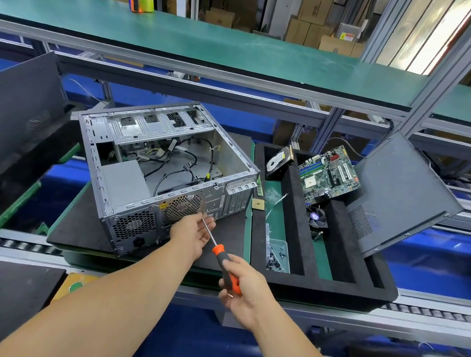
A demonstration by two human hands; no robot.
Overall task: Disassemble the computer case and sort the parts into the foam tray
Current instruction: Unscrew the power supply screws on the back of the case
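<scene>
Head cam: right hand [243,285] is gripping the orange screwdriver [223,258], tip aimed at the computer case [161,171] lying open on the bench. Left hand [195,233] is resting spread against the case's near panel. Foam tray [296,220] is sitting just right, holding the motherboard [328,175].

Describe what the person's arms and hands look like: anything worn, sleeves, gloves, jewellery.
Both forearms are bare as far as the picture shows; no sleeve reaches into view. The left hand and the right hand wear no gloves. No watch, wristband or ring shows on either. The fingernails that can be seen are short and unpainted.
</scene>
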